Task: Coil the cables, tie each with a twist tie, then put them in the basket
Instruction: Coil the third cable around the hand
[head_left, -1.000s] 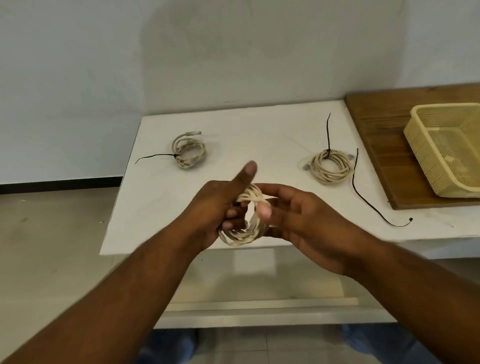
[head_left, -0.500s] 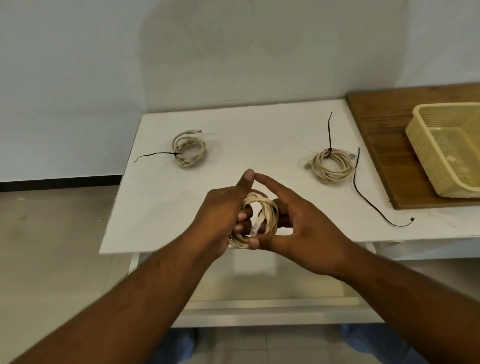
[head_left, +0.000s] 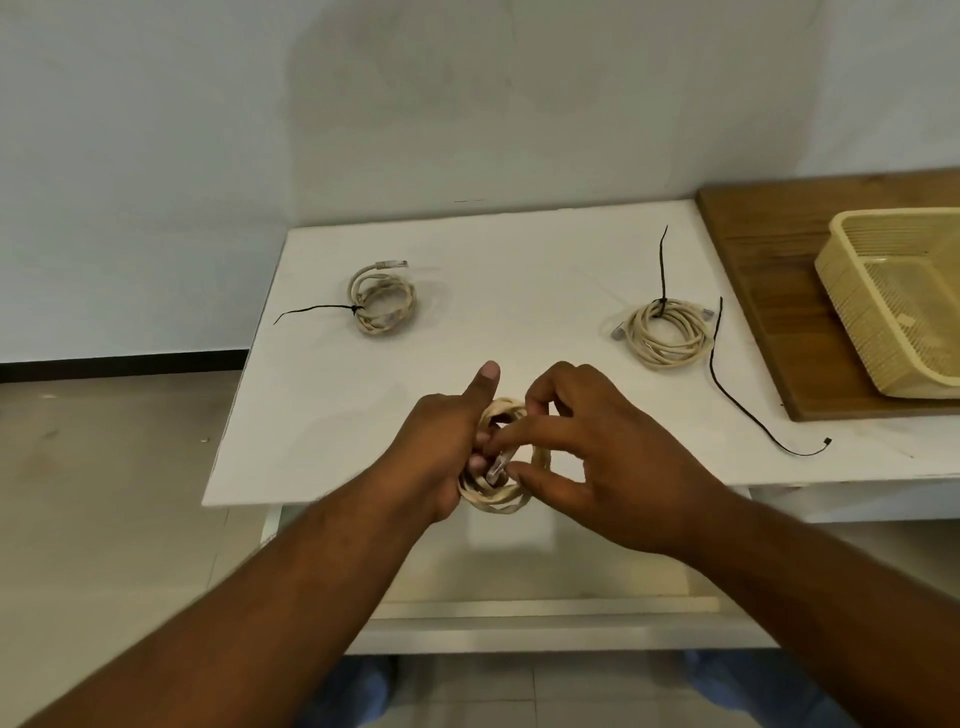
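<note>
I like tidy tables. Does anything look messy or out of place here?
One black twist tie lies loose on the white table, beside the right-hand tied coil. Nothing looks spilled or broken.

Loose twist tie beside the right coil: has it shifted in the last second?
No. The loose twist tie lies where it did, just right of the tied right coil on the white table.
</note>
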